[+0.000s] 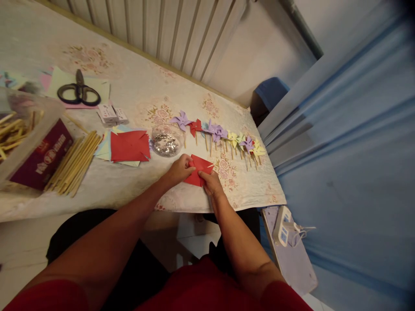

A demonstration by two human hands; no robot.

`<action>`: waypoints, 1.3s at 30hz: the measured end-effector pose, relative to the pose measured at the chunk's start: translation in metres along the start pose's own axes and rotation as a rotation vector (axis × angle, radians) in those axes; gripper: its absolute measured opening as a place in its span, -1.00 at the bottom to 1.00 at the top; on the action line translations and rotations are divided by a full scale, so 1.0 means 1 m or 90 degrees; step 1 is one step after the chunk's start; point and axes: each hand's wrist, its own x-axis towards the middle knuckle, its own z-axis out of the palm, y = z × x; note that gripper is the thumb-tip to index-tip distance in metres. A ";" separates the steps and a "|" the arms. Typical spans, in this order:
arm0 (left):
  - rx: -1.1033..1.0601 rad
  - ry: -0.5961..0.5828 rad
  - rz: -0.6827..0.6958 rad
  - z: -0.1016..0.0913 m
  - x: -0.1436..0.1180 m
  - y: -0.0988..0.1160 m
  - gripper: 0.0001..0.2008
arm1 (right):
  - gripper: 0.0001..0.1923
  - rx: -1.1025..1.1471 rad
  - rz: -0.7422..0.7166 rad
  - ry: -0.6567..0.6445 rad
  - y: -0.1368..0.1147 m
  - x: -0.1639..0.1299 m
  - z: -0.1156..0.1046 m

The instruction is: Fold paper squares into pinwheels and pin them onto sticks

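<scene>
From my remote view, I read the left hand (180, 169) curled closed, pinching the left side of a red, slit-cornered paper square (201, 164); the right hand (212, 183) grips its near-right edge, thumb uppermost, above the pale floral tablecloth (249, 192)

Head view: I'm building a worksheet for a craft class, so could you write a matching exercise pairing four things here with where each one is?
Things
1. Red sheet
2. Scissors
3. Loose sticks
4. Clear round bowl

Places
A. Beside the purple label
B. Between the red-topped paper stack and the row of pinwheels
C. Held by the left hand and right hand
D. On pale green paper

Right pairs: 1-C, 2-D, 3-A, 4-B
</scene>
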 end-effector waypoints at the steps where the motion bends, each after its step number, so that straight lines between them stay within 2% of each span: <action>1: -0.032 0.003 -0.021 0.001 0.000 0.000 -0.61 | -0.62 0.004 -0.002 0.003 0.000 0.000 0.001; 5: -0.118 -0.003 -0.082 0.000 -0.001 0.002 -0.33 | -0.63 0.006 -0.005 0.027 0.001 0.001 0.002; 7: -0.145 -0.025 -0.088 0.000 -0.002 0.003 -0.37 | -0.61 0.008 -0.005 0.036 0.002 0.001 0.003; 11: -0.166 -0.103 -0.075 0.001 -0.004 0.004 -0.58 | -0.62 0.003 -0.018 0.040 0.004 0.002 0.003; 13: -0.158 -0.117 -0.069 0.002 -0.004 0.002 -0.60 | -0.64 -0.002 -0.024 0.035 0.004 0.002 0.002; 20: -0.052 -0.077 -0.063 0.006 -0.001 -0.007 -0.63 | -0.65 -0.023 -0.021 0.019 0.003 0.001 0.003; 26: -0.009 -0.046 -0.085 0.005 -0.002 -0.002 -0.74 | -0.68 -0.031 -0.010 0.019 0.005 0.001 0.002; 29: -0.051 -0.038 -0.108 0.004 -0.004 0.000 -0.73 | -0.67 -0.028 -0.007 -0.009 0.005 0.000 0.001; 34: -0.211 -0.058 -0.130 0.001 -0.004 0.000 -0.66 | -0.63 -0.038 0.005 -0.046 0.002 -0.003 -0.001; 39: -0.213 -0.031 -0.134 -0.001 0.001 -0.005 -0.67 | -0.62 -0.024 0.000 -0.058 -0.001 -0.004 0.000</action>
